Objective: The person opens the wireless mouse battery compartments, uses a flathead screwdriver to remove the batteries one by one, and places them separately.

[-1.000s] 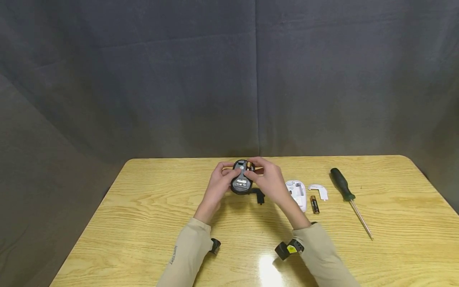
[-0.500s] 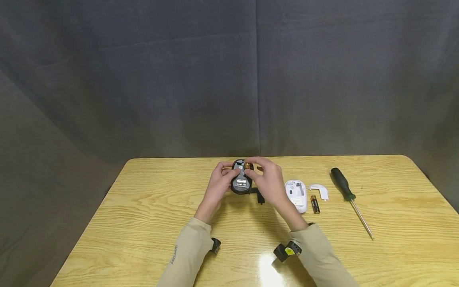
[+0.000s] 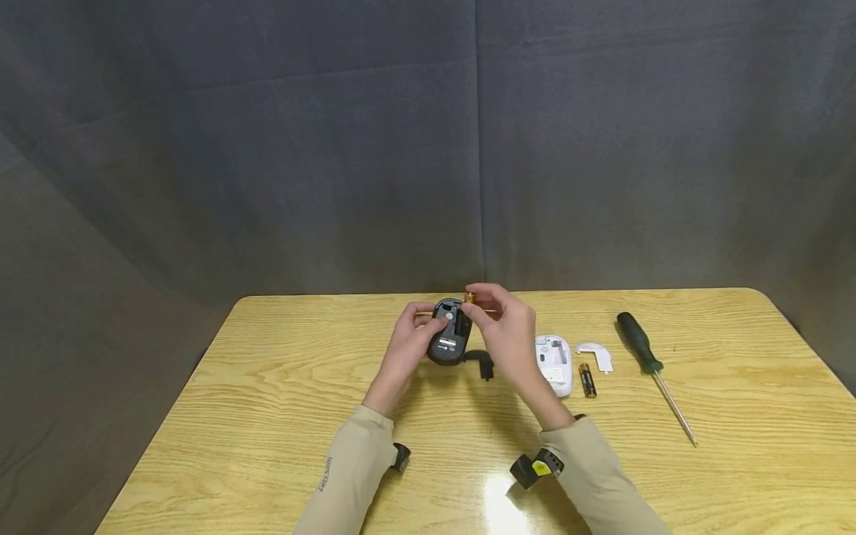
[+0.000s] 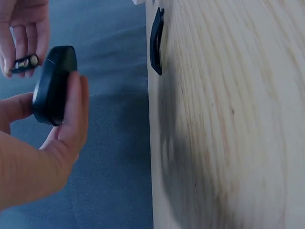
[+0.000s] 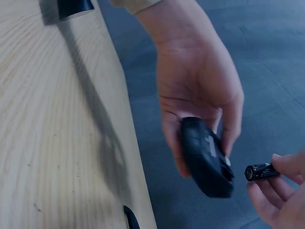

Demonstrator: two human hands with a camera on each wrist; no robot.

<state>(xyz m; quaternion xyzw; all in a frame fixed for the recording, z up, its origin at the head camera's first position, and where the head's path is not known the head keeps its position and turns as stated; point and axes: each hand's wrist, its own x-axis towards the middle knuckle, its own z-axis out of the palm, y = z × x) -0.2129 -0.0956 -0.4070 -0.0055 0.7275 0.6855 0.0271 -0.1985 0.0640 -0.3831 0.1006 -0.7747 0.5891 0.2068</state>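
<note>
My left hand (image 3: 410, 338) grips a black computer mouse (image 3: 449, 343), its underside facing me with the battery slot uncovered. The thumb lies across that underside and the fingers wrap the far edge. Just right of the mouse, my right hand (image 3: 504, 327) pinches an AA-type battery (image 3: 470, 297) between thumb and fingers. In the left wrist view the battery (image 4: 25, 63) is apart from the mouse (image 4: 55, 86). The right wrist view also has a gap between the battery (image 5: 262, 171) and the mouse (image 5: 205, 157). Below the hands, a black curved battery cover (image 3: 481, 364) lies on the table.
On the wooden table (image 3: 267, 416), a white mouse (image 3: 553, 364) lies underside up to the right. Near it are a second battery (image 3: 587, 380) and a white curved cover (image 3: 597, 355). A dark-handled screwdriver (image 3: 645, 357) lies farther right. A grey curtain (image 3: 334, 148) hangs behind the table.
The battery has come out of the black mouse's slot, lifted up and right by my right hand. The left hand keeps its hold; the mouse has tilted slightly.
</note>
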